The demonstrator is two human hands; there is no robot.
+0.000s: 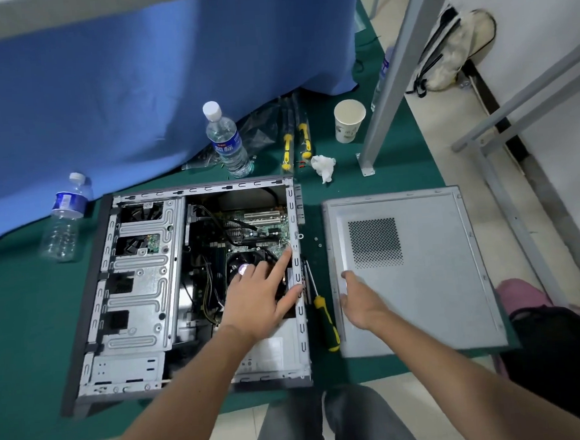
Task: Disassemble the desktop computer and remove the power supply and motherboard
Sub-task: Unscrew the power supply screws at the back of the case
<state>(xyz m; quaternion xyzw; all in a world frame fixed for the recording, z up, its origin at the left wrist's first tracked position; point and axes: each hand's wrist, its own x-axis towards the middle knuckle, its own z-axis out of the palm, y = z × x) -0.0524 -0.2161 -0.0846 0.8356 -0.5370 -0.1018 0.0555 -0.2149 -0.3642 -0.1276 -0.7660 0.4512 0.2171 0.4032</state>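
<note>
The open computer case lies on its side on a green mat. Inside it are the green motherboard, a black CPU fan and the silver power supply at the near right corner. My left hand reaches over the fan with straight, spread fingers; its index fingertip touches the case's rear frame strip. The removed side panel lies flat to the right of the case. My right hand grips its left edge, thumb on top.
A yellow-handled screwdriver lies between case and panel, and two more lie behind the case. Two water bottles, a paper cup, a crumpled tissue, a blue cloth and a metal frame leg surround the mat.
</note>
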